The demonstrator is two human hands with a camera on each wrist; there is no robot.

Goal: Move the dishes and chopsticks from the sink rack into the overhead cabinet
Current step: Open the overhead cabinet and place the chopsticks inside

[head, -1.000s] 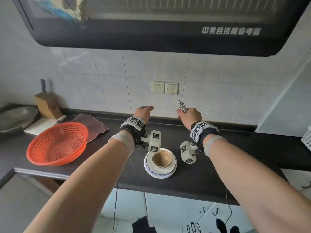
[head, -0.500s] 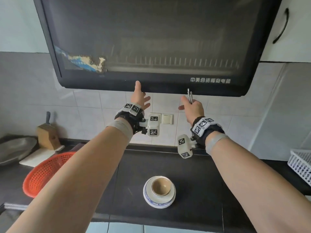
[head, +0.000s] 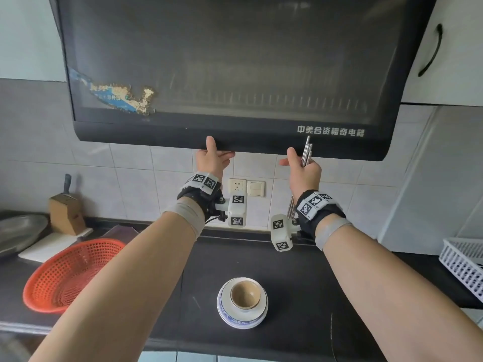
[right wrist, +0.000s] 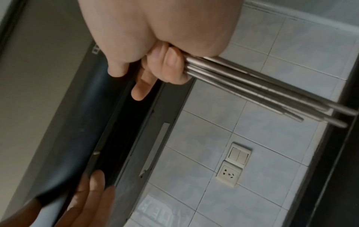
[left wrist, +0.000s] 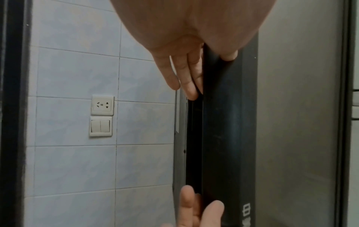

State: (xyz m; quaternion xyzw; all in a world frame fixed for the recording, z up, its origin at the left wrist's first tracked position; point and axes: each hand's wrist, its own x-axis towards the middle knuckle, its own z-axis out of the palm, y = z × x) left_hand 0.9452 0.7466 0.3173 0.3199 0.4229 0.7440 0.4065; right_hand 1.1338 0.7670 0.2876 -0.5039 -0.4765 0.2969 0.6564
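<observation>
Fingers of the left hand (head: 213, 159) hook under the cabinet door (head: 230, 74), thumb on its front lip. Right of it, the right hand (head: 304, 171) grips slick, stiff steel chopsticks (head: 307, 152) mid-length, likely to slip; below the door, the stacked dishes (head: 242, 303) look breakable.

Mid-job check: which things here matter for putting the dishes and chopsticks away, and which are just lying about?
Job:
- overhead cabinet door, lower edge held by left hand and touched by right hand
- metal chopsticks in the right hand
- stacked bowls on the counter

Lying about:
- red basket
- knife block
- white basket
- wall socket
</observation>
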